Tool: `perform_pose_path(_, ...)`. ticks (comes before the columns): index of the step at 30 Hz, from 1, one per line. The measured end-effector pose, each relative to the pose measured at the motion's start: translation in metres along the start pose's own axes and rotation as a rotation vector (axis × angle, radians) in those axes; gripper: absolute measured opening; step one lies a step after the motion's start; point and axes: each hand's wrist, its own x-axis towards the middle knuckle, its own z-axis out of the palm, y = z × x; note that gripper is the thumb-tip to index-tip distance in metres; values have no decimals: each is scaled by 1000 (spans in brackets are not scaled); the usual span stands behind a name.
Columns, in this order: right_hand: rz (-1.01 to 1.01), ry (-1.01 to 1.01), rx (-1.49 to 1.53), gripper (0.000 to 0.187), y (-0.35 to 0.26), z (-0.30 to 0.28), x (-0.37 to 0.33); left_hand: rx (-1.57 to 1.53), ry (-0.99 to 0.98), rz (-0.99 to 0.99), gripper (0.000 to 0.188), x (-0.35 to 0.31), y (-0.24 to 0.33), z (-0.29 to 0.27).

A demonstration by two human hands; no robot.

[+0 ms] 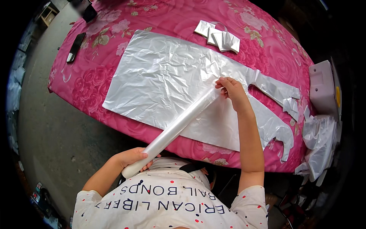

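Note:
A long roll of whitish, shiny plastic film (183, 119) slants from my lap up over the table. My left hand (134, 158) is wrapped round its lower end, close to my shirt. At the upper end my right hand (230, 90) pinches the plastic, its fingertips pressed together. Under the roll lies a large, wrinkled, silvery-white plastic bag (156, 61), spread flat with its cut-out handles (275, 87) pointing right. Whether it is one bag or a stack, I cannot tell.
Several small folded plastic packets (225, 40) lie at the far side of the pink floral tablecloth (89, 89). A black phone-like slab (76, 47) rests at the left. On the right stand a pale plastic box (321, 86) and a heap of clear plastic bags (319, 141).

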Motion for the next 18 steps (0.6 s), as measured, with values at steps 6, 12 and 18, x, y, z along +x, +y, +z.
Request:
perform_pose_path(6,88,-245,-236,28,-1,1,-10,-17,-11,-24,79,0,0,-2)
perform_pose_path(12,35,-292,-237,21,1,-1,-7,101,2,-20,78,-3,4,0)
perform_pose_path(18,-18,-147,-253,21,7,-21,7,35,-50,-28,79,-3,6,1)
